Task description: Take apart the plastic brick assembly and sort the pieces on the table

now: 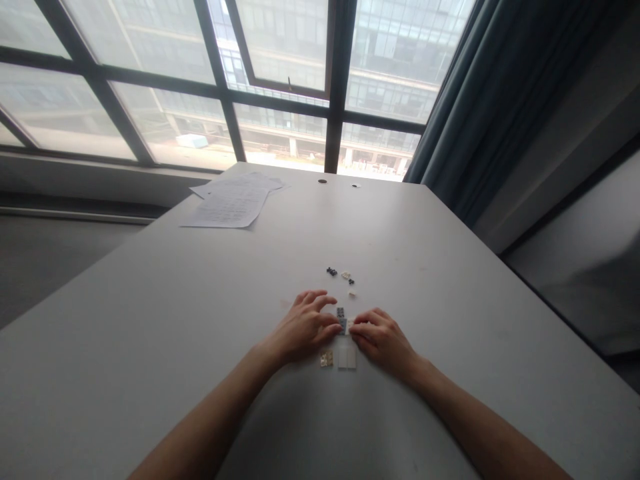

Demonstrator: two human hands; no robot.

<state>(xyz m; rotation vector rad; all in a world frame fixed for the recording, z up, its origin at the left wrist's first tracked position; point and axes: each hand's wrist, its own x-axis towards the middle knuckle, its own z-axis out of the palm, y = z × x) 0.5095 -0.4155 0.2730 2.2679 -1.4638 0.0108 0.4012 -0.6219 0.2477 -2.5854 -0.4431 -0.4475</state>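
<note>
My left hand (311, 319) rests low over the table with its fingers spread. Its thumb tip touches the edge of a small grey studded piece (343, 325) that looks like a building brick. Just behind that lies another dark studded piece (341, 312). From the other side, my right hand (376, 332) pinches a small white piece (350, 325) right beside the grey one; its fingers partly cover it. Nearer to me lie two translucent whitish square pieces (347, 357) side by side. A gold-brown patterned piece (327, 359) lies to their left, below my left hand.
Beyond my hands are small dark pieces (332, 271), small cream pieces (346, 275), a few more dark bits (351, 282) and a single white piece (351, 294). Paper sheets (225, 205) lie at the white table's (425, 267) far left. Windows and a curtain (465, 120) stand behind.
</note>
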